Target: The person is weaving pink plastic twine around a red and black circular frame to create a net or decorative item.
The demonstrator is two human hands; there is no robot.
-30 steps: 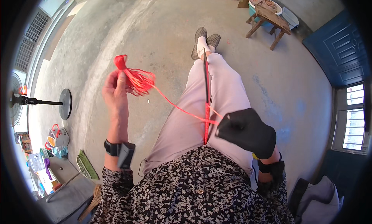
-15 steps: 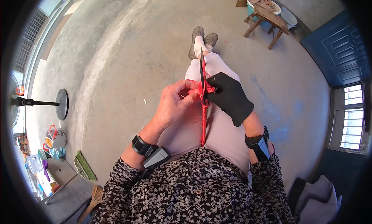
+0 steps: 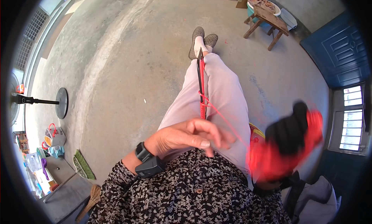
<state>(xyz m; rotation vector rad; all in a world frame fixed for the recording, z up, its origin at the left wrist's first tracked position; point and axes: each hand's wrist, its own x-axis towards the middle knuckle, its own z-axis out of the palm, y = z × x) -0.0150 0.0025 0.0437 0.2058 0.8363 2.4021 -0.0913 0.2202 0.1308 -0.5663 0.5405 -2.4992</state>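
Observation:
My right hand (image 3: 287, 134), in a black glove and smeared by motion, is out to the right of my thigh. It is closed on a bundle of red cord (image 3: 267, 162), also blurred. A thin red strand runs from the bundle to a narrow black frame (image 3: 199, 71) standing between my legs. Red cord is wound tightly round the frame's lower part (image 3: 203, 111), and the strand loops over there. My bare left hand (image 3: 190, 135) hovers above my lap, fingers loosely bent and apart, with nothing in it. Its fingertips are slightly blurred.
A wooden stool (image 3: 267, 21) stands ahead on the right before a tub. To the right are a blue door (image 3: 341, 45) and a grey padded thing (image 3: 316, 199). A fan base (image 3: 62, 103), a green-bristled brush (image 3: 83, 164) and a grey table (image 3: 68, 193) are at left.
My right hand has swung right and toward me with the red cord bundle, drawing out a strand. The left hand has let go of the cord and dropped back over my lap.

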